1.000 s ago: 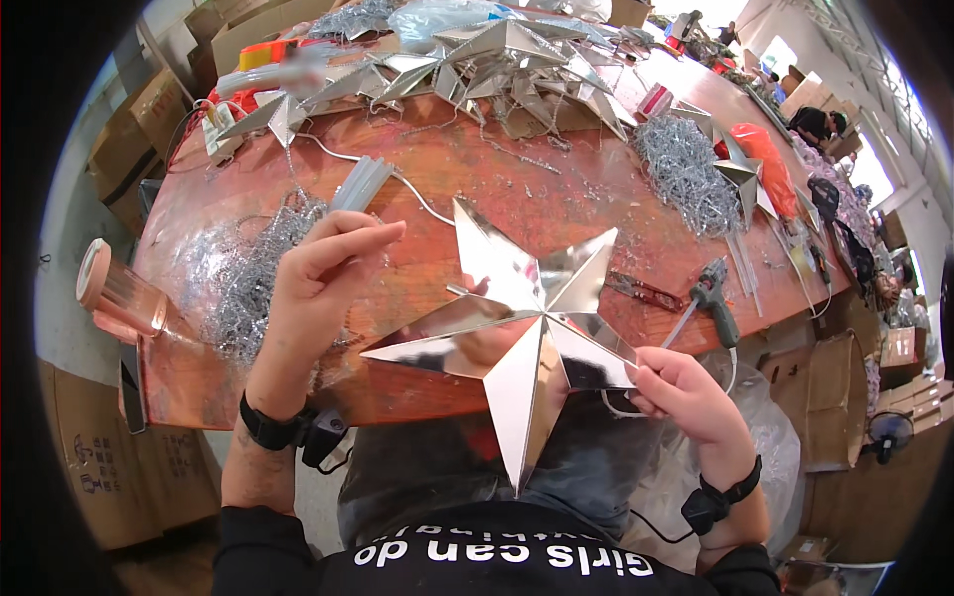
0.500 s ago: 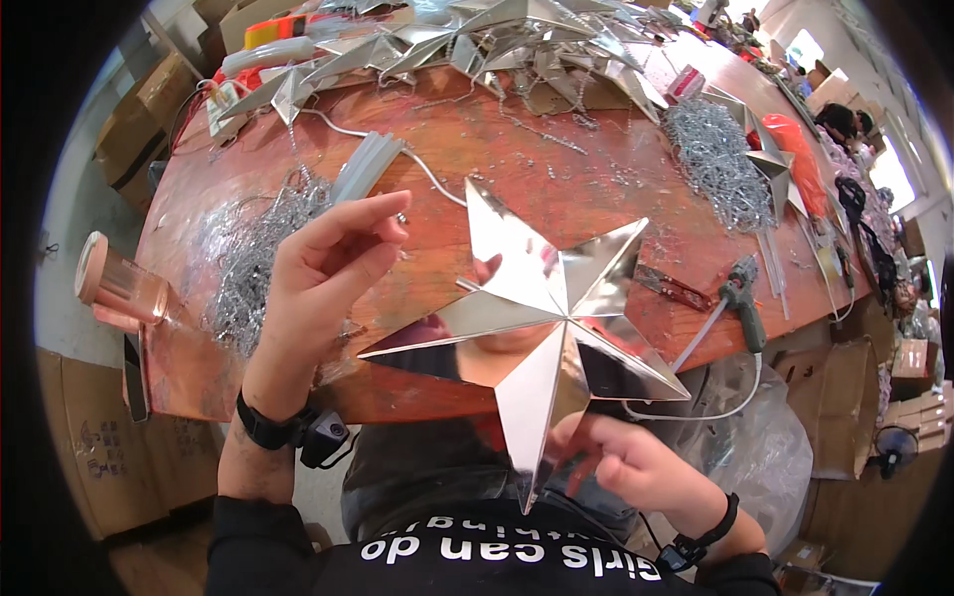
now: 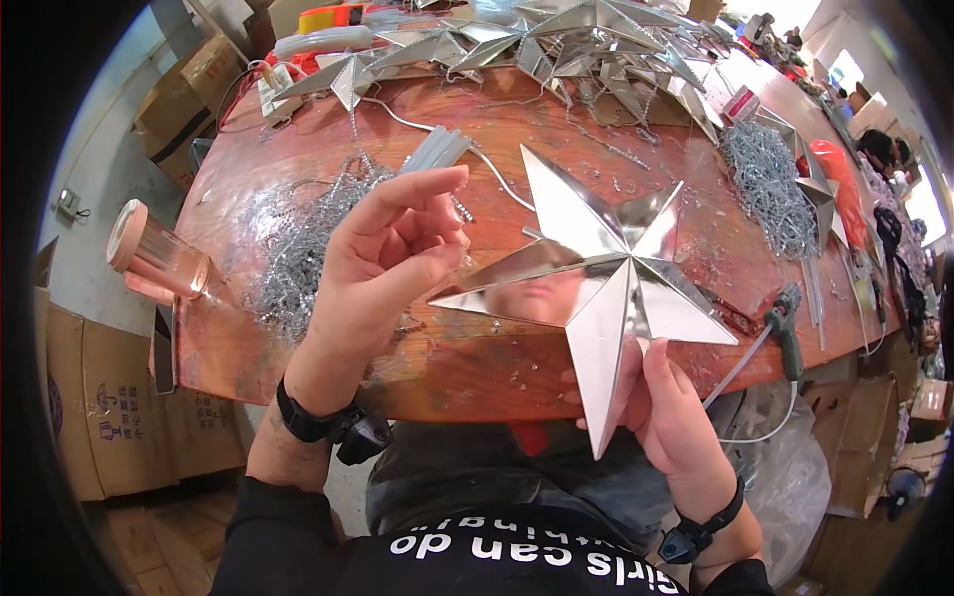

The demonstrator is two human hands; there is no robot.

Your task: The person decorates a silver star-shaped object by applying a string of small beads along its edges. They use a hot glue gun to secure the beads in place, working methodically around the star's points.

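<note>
The one head view looks steeply down from above, close over the left hand (image 3: 383, 268) and right hand (image 3: 666, 407), facing the wooden table (image 3: 477, 368) beyond them.

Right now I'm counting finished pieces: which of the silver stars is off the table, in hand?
The big mirror-finish star nearest the person: the right hand grips its lower point and the left hand pinches its left tip. The other stars lie heaped at the table's far edge.

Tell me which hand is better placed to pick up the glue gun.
Right, probably. The glue gun lies on the table's right edge, close beside the right hand, though that hand holds the silver star. The left hand is farther away.
</note>
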